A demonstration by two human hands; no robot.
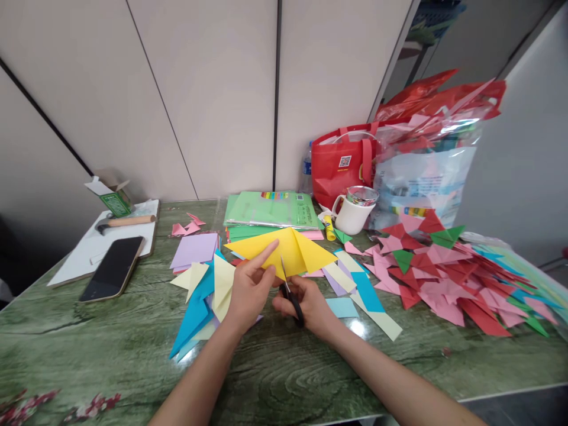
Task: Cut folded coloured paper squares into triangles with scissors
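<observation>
Your left hand (249, 290) pinches the folded yellow paper (284, 251) just above it; your right hand (306, 302) grips black scissors (290, 293), blades touching the paper's lower edge.

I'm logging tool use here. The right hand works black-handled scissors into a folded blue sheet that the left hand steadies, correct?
Not quite: the sheet is yellow, not blue. The head view shows the right hand working the black-handled scissors into the folded yellow sheet, which the left hand steadies.
</observation>
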